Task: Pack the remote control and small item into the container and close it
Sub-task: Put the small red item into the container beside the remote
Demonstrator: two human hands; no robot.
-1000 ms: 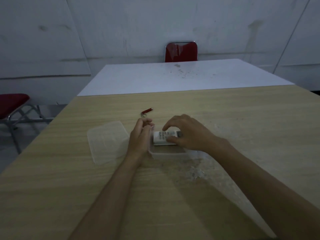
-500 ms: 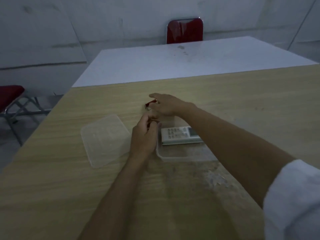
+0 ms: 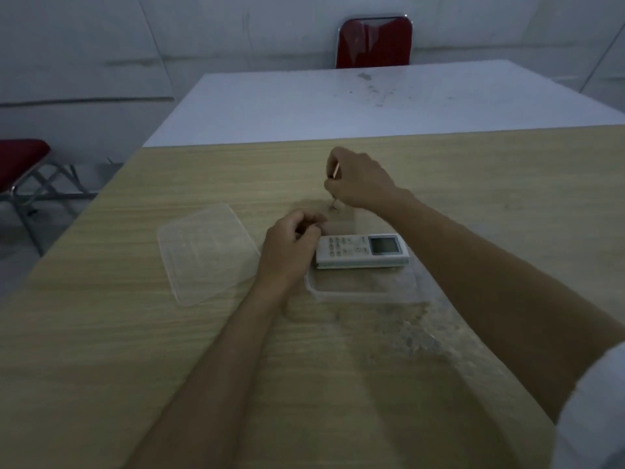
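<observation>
A white remote control (image 3: 362,250) lies inside the clear plastic container (image 3: 365,294) on the wooden table. My left hand (image 3: 291,252) rests curled against the container's left wall, holding its edge. My right hand (image 3: 358,181) is raised just beyond the container, closed on the small red item (image 3: 335,172); only a thin sliver of the item shows, and a small metal ring hangs below the fist. The clear lid (image 3: 206,252) lies flat to the left of the container.
A white table (image 3: 372,103) butts against the far edge of the wooden table (image 3: 135,350). A red chair (image 3: 375,42) stands behind it, and another red chair (image 3: 20,164) stands at the left.
My right hand let go of the remote control in the container, reached to the small red item beyond it, and has lifted it off the table. My left hand stayed at the container.
</observation>
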